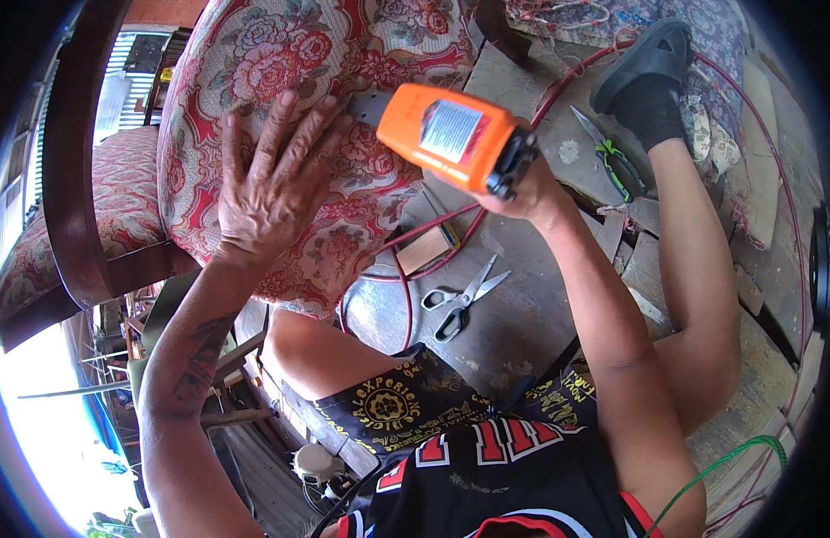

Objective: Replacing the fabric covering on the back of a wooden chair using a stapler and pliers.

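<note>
A person's left hand lies flat, fingers spread apart, on a red floral upholstered cushion of a dark wooden chair. The right hand is closed around an orange power tool, held just beside the cushion; its long axis runs left to right, nose end pointing left at the fabric. Scissors lie on the wooden floor below.

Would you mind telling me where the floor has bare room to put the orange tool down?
The widest free patch of grey floor lies between the silver scissors and the person's right forearm. Another small patch sits near the green-handled pliers. It is crowded under the floral cushion, with the red hose and a small box.
</note>
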Available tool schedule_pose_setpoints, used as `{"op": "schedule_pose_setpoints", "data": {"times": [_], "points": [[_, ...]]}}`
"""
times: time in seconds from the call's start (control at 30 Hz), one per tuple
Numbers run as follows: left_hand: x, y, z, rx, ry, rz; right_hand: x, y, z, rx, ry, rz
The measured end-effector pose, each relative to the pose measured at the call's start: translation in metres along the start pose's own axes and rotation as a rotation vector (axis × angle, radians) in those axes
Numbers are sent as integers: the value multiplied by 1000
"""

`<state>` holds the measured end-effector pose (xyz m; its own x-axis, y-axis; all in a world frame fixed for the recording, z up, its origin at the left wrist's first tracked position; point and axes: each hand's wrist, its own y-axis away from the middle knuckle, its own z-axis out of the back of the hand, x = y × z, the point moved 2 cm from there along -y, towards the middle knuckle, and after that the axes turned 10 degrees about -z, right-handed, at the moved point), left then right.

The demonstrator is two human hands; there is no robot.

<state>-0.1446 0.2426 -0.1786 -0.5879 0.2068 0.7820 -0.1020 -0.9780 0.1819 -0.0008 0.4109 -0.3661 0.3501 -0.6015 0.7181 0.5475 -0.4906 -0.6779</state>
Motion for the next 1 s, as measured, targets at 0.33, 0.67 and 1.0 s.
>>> {"op": "schedule_pose_setpoints", "data": {"times": [0.33, 0.67, 1.0], "points": [[-6, 8, -6, -83, -12, 20, -2, 22, -7, -110, 22, -191], [-14, 15, -10, -170, -13, 12, 24, 12, 3, -87, -117, -113], [-13, 19, -12, -209, 50, 0, 30, 17, -2, -115, -102, -40]]}}
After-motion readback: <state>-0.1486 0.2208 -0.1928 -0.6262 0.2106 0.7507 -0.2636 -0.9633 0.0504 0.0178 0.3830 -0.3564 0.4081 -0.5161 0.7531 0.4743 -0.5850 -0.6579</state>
